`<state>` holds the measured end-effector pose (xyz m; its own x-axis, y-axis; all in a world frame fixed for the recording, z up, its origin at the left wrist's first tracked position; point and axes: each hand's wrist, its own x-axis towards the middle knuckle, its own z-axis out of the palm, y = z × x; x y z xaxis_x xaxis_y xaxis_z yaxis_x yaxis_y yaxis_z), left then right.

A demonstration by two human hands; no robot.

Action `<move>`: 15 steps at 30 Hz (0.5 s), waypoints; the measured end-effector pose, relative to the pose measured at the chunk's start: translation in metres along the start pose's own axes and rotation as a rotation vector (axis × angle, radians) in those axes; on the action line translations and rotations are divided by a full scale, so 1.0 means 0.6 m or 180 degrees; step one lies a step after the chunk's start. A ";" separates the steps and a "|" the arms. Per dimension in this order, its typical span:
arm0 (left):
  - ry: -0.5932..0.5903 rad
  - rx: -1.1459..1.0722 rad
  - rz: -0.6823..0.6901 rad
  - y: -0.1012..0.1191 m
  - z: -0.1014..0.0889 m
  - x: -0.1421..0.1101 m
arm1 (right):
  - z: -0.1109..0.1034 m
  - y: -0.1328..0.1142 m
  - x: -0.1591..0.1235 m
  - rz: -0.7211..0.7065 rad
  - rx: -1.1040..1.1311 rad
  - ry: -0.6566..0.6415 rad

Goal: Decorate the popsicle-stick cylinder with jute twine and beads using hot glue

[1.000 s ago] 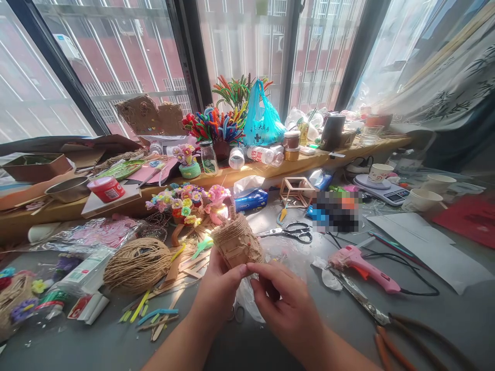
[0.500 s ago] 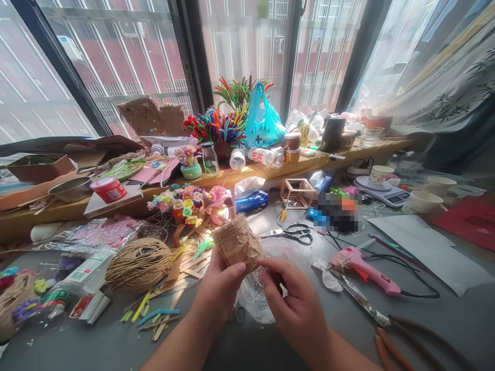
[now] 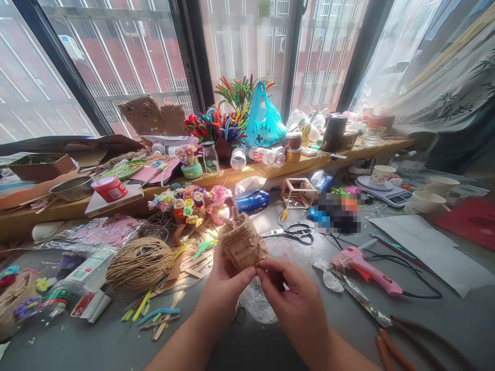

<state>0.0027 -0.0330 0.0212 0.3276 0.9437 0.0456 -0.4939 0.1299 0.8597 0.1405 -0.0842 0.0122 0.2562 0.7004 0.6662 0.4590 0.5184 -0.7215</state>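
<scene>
My left hand (image 3: 228, 283) is closed around a small brown craft house or pot (image 3: 243, 242), covered with cardboard strips and rope winding, with a short upright piece on top. My right hand (image 3: 288, 293) is closed, thumb and forefinger pinched at the lower right edge of that craft piece; whatever lies between the fingertips is too small to make out. Beneath the hands lies a crumpled clear plastic bag (image 3: 257, 306). To the left sits a ball of jute twine (image 3: 139, 264). Black-handled scissors (image 3: 296, 233) rest behind the right hand.
A pink hot glue gun (image 3: 371, 268) with its cable and large rusty shears (image 3: 367, 306) lie at the right. Wooden sticks (image 3: 193, 263) and cut pieces are scattered at the left. Pipe-cleaner flowers (image 3: 185, 203), a tissue pack (image 3: 252, 201) and a wooden frame (image 3: 297, 194) stand behind.
The craft piece has tilted, so its top with the upright piece shows more, and it has shifted slightly right and down. My left thumb has moved toward my right fingertips.
</scene>
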 end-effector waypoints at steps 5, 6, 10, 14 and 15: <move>-0.0029 0.0016 0.0013 0.002 0.004 -0.002 | 0.001 -0.001 -0.001 0.0025 -0.0004 0.0038; -0.0015 0.0019 0.0011 0.003 0.005 -0.003 | 0.001 -0.001 -0.001 0.0023 -0.0004 0.0054; 0.0040 0.0026 0.0014 0.003 0.006 -0.004 | 0.000 -0.002 0.000 0.0083 -0.0024 0.0057; 0.0072 0.0062 0.0034 -0.002 0.005 -0.002 | -0.001 0.000 0.003 0.0091 -0.0127 0.0023; 0.0090 0.0076 0.0045 -0.004 0.005 -0.001 | -0.001 0.000 0.003 0.0085 -0.0149 0.0016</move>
<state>0.0057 -0.0350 0.0208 0.2977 0.9537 0.0438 -0.4788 0.1094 0.8711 0.1415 -0.0829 0.0133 0.2730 0.7111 0.6479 0.4913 0.4760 -0.7295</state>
